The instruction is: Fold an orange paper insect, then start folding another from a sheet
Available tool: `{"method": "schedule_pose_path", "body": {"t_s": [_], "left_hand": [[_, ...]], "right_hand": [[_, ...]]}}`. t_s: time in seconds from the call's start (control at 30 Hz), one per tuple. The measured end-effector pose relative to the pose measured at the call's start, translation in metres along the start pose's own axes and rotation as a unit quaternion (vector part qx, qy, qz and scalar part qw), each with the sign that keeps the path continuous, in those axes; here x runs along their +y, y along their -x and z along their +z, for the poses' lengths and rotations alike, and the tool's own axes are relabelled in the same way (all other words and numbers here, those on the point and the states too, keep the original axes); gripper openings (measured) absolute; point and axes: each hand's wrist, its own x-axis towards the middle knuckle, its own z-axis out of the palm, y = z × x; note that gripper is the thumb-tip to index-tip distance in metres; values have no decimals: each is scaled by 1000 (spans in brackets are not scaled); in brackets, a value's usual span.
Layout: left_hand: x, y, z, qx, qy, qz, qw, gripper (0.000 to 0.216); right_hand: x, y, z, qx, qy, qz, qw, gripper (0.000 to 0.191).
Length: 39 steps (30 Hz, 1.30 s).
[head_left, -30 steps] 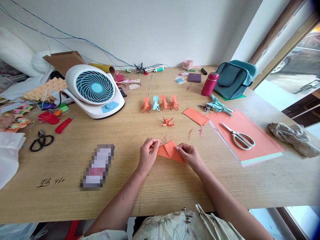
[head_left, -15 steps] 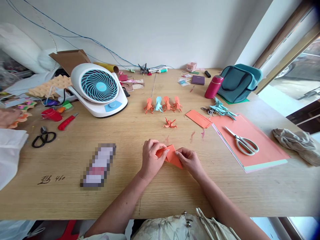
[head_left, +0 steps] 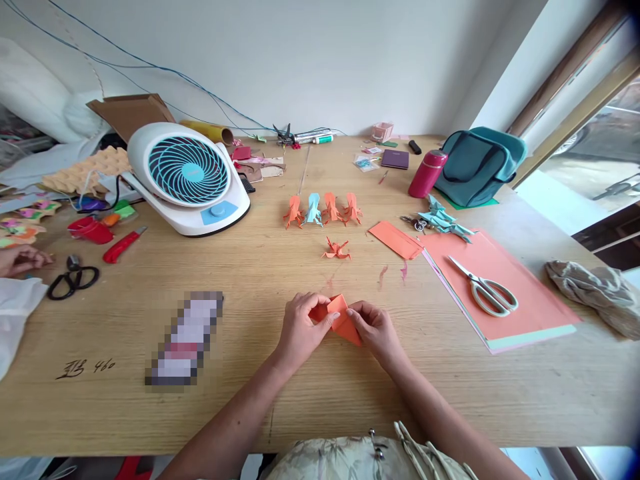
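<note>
Between my two hands is a partly folded sheet of orange paper, held just over the table near its front. My left hand pinches its left side, thumb on the front face and fingers behind. On the right edge, my right hand grips it between thumb and fingers. Beyond them lies a small orange origami figure. Farther back stand several folded paper figures in a row, among them a blue one and an orange one.
Right: white-handled scissors on orange sheets, an orange paper strip, blue folded pieces, a pink bottle, a teal bag. Left: a fan, black scissors, a red cutter, a phone-like pixelated object, another person's hand.
Both hands have shifted slightly down with the orange paper, and its upper part is folded differently. At the left edge, the other person's hand has moved lower. The view has turned slightly.
</note>
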Motion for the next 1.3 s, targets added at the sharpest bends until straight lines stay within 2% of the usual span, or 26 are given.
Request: {"method": "schedule_pose_path", "body": {"t_s": [0.23, 0.4, 0.5, 0.63, 0.77, 0.97, 1.1, 1.3], "left_hand": [[5, 7, 1, -9, -90, 57, 994, 9], [14, 11, 0, -56, -165, 93, 980, 13], [17, 14, 3, -115, -166, 92, 975, 13], [16, 18, 10, -182, -149, 44, 971, 6], [13, 20, 17, -203, -121, -7, 972, 11], [10, 16, 12, -226, -73, -7, 971, 17], [6, 13, -3, -252, -28, 55, 966, 16], [-4, 9, -24, -293, -51, 155, 942, 20]], "right_hand": [[-10, 6, -1, -56, 46, -24, 997, 22], [-20, 11, -13, -11, 147, -96, 985, 25], [-28, 13, -20, -78, 154, -96, 980, 30], [-33, 12, -25, -183, 146, -40, 971, 27], [-30, 2, -30, -229, 154, -21, 961, 24], [-31, -14, -33, -294, 210, 39, 931, 14], [-37, -19, -31, -308, 225, 54, 923, 12], [-39, -26, -34, -346, 219, 67, 910, 13]]}}
